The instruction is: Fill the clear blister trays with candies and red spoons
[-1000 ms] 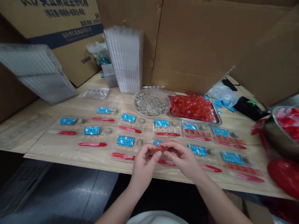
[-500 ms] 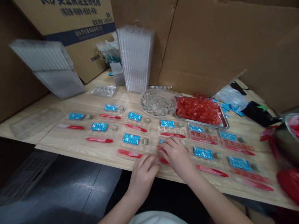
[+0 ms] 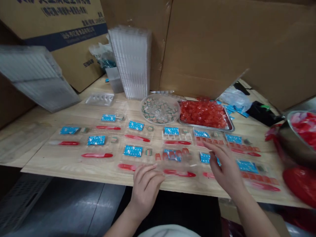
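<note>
My left hand (image 3: 146,186) hovers at the table's front edge, fingers loosely bent and apart, holding nothing visible. Beside it lies a red pen-shaped item (image 3: 126,167), partly covered by the fingers. My right hand (image 3: 225,164) is over a clear tray with a blue printed packet (image 3: 204,157); thumb and fingers are apart, with nothing seen between them. Between my hands, small red translucent pieces (image 3: 158,156) lie in a row across another blue packet (image 3: 170,152), above a second red pen-shaped item (image 3: 179,172). The right fingers hide part of their tray.
Behind stand a metal tray of red pieces (image 3: 206,126), a round dish of small striped cubes (image 3: 160,122) and stacked clear trays (image 3: 130,62). Cardboard (image 3: 204,49) walls the back. A metal bowl (image 3: 286,138) stands at right. Several filled clear trays cover the table.
My right hand has moved right, off the middle tray, exposing the row of red pieces there. My left hand stays near the front edge. The view has shifted slightly.
</note>
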Demonstrator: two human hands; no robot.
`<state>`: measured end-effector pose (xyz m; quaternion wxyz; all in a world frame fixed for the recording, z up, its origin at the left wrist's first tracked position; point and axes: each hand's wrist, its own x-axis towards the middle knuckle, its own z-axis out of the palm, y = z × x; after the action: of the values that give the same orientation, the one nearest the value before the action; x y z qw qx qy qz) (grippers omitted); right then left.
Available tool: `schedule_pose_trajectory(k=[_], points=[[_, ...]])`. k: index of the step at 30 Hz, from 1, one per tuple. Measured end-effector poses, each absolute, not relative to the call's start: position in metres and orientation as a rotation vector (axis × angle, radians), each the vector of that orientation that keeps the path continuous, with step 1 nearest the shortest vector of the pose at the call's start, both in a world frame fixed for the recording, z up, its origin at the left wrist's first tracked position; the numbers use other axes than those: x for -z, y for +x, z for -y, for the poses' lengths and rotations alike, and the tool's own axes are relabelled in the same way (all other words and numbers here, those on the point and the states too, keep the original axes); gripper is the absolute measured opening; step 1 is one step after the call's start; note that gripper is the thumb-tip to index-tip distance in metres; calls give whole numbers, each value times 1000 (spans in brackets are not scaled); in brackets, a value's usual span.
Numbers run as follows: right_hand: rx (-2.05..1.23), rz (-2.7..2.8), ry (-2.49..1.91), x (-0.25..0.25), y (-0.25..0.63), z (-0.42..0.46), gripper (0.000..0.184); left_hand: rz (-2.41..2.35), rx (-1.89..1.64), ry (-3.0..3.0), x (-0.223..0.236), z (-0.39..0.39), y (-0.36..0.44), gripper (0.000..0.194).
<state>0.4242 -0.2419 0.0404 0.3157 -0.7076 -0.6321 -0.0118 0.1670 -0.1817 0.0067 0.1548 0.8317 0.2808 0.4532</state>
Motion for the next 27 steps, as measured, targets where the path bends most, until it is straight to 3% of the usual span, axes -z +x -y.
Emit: schedule_pose_trajectory(k=[4, 8, 13, 19, 23, 27], points=[[-341, 1659, -1820, -34, 427, 269, 65, -584, -1272, 2366, -29, 178, 172, 20], [-441, 1466, -1642, -33, 416, 265, 44, -426, -1179, 2344, -46, 181, 176, 23], [-463, 1294, -1510, -42, 407, 264, 24, -692, -1085, 2189, -39, 170, 171, 29], [-634, 1174, -1615, -40, 400, 283, 23, -1123, -738, 1778, -27, 171, 175, 39], [-686, 1017, -1710, -38, 412, 306, 22, -1013, -594, 1513, -32, 180, 204, 46], [-631, 795, -1875, -31, 441, 328, 30, -865, -490, 1468, -29, 180, 260, 36]])
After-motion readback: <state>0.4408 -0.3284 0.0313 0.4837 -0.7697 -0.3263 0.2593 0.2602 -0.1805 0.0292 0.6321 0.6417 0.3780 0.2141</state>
